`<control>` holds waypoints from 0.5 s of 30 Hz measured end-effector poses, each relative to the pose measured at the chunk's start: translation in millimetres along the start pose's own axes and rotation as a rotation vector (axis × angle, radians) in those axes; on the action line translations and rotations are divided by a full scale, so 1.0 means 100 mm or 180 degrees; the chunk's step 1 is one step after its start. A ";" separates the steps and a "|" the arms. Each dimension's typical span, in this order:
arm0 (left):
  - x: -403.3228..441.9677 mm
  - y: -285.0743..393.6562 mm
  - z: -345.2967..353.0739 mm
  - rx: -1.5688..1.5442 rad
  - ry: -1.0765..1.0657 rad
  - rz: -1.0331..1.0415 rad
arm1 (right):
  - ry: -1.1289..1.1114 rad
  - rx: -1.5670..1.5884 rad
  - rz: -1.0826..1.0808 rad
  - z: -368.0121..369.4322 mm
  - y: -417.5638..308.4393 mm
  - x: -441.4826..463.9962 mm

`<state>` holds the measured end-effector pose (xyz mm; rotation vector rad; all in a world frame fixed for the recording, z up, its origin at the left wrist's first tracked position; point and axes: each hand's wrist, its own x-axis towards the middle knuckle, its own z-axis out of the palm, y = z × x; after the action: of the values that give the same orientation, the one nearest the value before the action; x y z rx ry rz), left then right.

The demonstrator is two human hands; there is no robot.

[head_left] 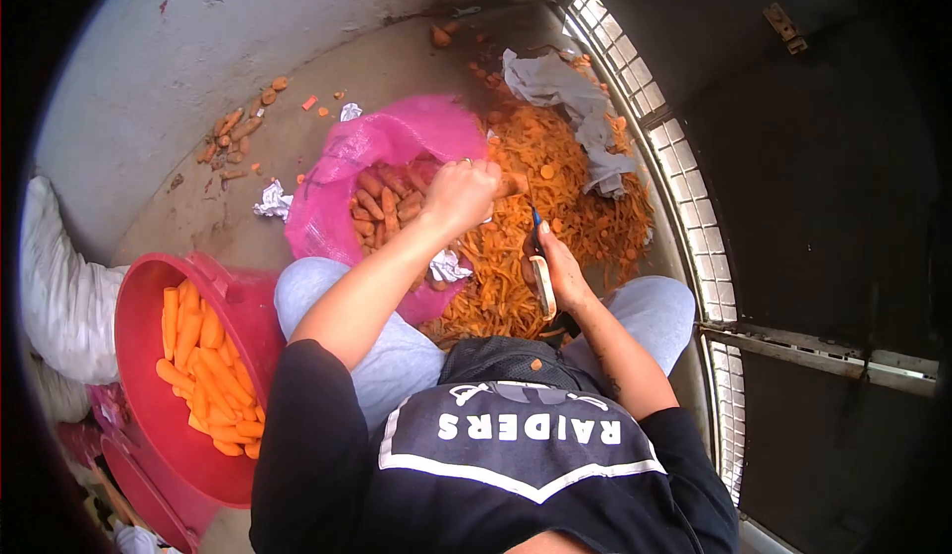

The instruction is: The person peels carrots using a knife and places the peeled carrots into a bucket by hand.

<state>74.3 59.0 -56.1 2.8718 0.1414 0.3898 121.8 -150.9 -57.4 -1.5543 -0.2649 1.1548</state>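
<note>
My left hand [463, 195] is closed around a carrot [514, 185], whose orange end sticks out to the right. Just below it, my right hand [561, 268] grips a peeler [537, 225] with a blue part at the top and a pale, curved part below. A small gap shows between the peeler and the carrot. Under both hands spreads a heap of orange carrot peelings [496, 276]. Left of the heap, an open pink mesh sack [327, 182] holds several unpeeled carrots [389, 207].
By my left knee a red bucket [263, 306] holds peeled orange carrots [213, 375]. Loose carrot pieces [233, 135] lie near the grey wall. Grey crumpled plastic [585, 118] lies on the peelings. White tiles [684, 172] edge a dark panel on the right. A white sack [64, 276] stands left.
</note>
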 end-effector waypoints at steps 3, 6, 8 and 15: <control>0.00 0.00 0.00 0.0011 0.0042 0.0001 | 0.0085 -0.0085 0.0006 0.02 -0.04 -0.02; 0.00 0.01 -0.03 -0.0034 0.0098 -0.0011 | 0.0232 -0.0173 0.0095 0.02 -0.03 0.00; 0.00 0.02 -0.03 -0.0028 0.0128 -0.0031 | 0.0216 -0.0145 0.0090 0.00 -0.02 0.01; 0.00 0.02 -0.04 0.0058 0.0290 0.0030 | 0.0009 0.0218 -0.0091 0.06 -0.02 0.02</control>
<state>73.6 58.0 -51.7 2.8745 0.1484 0.5240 118.9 -145.1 -55.7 -1.4878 -0.2426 1.1280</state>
